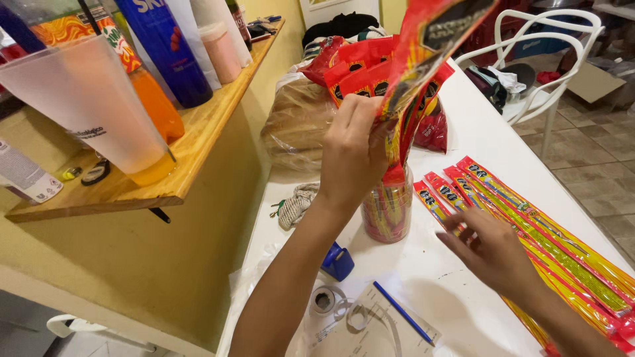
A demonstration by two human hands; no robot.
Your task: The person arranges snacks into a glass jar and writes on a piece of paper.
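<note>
My left hand [350, 155] grips a bundle of long red and yellow candy strips [423, 53] that stands in a clear plastic jar [387, 211] on the white table [463, 132]. The strips fan upward out of the top of the view. My right hand [489, 251] reaches with spread fingers onto a row of several long candy strips [529, 225] lying flat on the table to the right of the jar; its fingertips touch the near ends of the leftmost ones.
A bag of bread [297, 122] and red packets [357, 66] sit behind the jar. Keys with a knitted fob [294, 205], a blue tape dispenser [338, 261], tape rolls [324, 301], a paper with a blue pen [403, 317] lie near me. A wooden shelf [192, 145] with cups and bottles hangs left. A white chair [549, 59] stands beyond.
</note>
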